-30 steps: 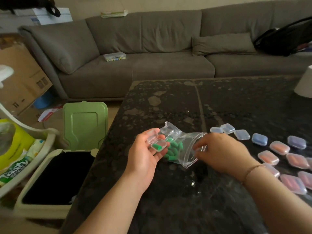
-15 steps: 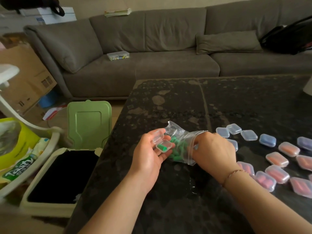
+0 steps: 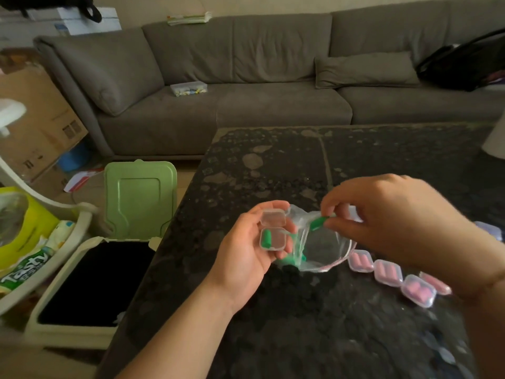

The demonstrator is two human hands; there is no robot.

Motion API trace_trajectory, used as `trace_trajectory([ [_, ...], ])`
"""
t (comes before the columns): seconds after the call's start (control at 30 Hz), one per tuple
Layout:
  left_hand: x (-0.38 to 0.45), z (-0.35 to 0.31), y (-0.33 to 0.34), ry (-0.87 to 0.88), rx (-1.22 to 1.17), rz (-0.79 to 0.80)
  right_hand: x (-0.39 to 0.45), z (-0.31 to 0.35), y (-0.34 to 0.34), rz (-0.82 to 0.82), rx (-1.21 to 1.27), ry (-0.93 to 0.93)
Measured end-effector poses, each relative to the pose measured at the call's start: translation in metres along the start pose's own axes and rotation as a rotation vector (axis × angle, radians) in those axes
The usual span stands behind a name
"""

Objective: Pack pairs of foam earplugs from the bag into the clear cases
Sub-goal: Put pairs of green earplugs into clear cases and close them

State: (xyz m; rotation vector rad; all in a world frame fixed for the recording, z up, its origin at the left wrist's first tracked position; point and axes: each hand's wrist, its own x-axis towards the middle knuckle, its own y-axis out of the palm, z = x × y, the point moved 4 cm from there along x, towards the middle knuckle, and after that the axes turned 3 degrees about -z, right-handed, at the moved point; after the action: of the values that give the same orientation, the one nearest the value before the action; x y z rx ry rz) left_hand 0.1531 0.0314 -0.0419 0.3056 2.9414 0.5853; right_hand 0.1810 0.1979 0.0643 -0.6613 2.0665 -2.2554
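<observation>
Small clear hinged case (image 3: pixel 273 231), glossy hard plastic with rounded corners, lid flipped up, cradled in the left hand (image 3: pixel 247 253); one green foam earplug (image 3: pixel 265 238) inside. Second green plug (image 3: pixel 318 222), a soft stubby cylinder, pinched between right hand (image 3: pixel 396 217) thumb and fingertips just above the crinkled clear zip bag (image 3: pixel 319 247). Dark speckled stone table (image 3: pixel 273 337) underneath. Row of shut cases with pink plugs (image 3: pixel 388 272) beside the bag, partly hidden by the right wrist. Pale green bin lid (image 3: pixel 139 198) upright left of the table.
</observation>
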Motion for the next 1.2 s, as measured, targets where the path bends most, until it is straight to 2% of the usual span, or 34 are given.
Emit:
trace_trajectory([
  [0.1,0.000,0.002,0.001,0.007,0.024,0.047,-0.007,-0.006,-0.015,0.053,-0.064,0.065],
  [0.27,0.002,0.008,0.001,0.025,0.183,0.079,-0.025,-0.024,-0.015,0.328,0.078,0.149],
  [0.3,0.002,0.008,0.002,0.023,0.194,0.092,-0.026,-0.022,-0.017,0.309,0.109,0.101],
  [0.4,0.001,0.008,0.004,-0.001,0.166,0.156,-0.016,-0.005,-0.027,-0.061,0.154,-0.241],
  [0.47,-0.001,0.007,0.008,-0.035,0.108,0.225,-0.010,0.009,-0.018,-0.196,0.195,-0.376],
  [0.57,-0.005,0.006,0.013,-0.066,0.025,0.298,-0.001,0.018,0.008,-0.200,0.161,-0.444],
  [0.67,-0.004,0.005,0.012,-0.069,-0.040,0.286,0.000,0.022,0.014,-0.195,0.109,-0.451],
  [0.87,-0.004,0.005,0.012,-0.124,-0.315,0.281,0.001,0.032,0.020,-0.235,-0.028,-0.473],
  [1.2,-0.004,0.009,0.012,-0.116,-0.256,0.280,0.004,0.036,0.030,-0.161,-0.092,-0.453],
])
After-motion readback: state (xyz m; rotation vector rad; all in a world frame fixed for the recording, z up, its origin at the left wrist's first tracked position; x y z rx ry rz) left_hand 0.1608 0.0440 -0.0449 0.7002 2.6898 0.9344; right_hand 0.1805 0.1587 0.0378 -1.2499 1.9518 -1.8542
